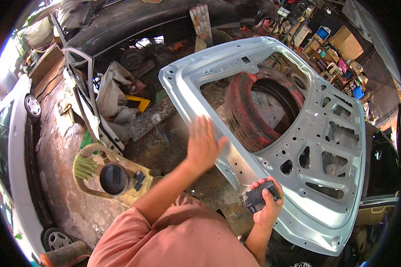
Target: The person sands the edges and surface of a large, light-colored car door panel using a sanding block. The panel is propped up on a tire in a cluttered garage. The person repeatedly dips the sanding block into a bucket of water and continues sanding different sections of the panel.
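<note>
A bare, silvery-blue car tailgate (272, 171) lies in front of me, with a large window opening and several cut-outs. My left hand (202, 142) is stretched flat over its near-left window frame, fingers together and slightly blurred; I cannot tell if the palm touches. By the lower corner, my right hand (269, 204) grips a dark rectangular piece of sandpaper (257, 198) between thumb and fingers. A red and black tyre (249, 113) shows through the window opening, beneath the tailgate.
At left, a worn yellowish plastic chair (138, 187) carries a bucket of dark liquid (114, 179) and a light-green glove (84, 167). Beyond it stands a loose door frame (87, 104). A white car (13, 147) is far left; cluttered shelves (334, 62) stand back right.
</note>
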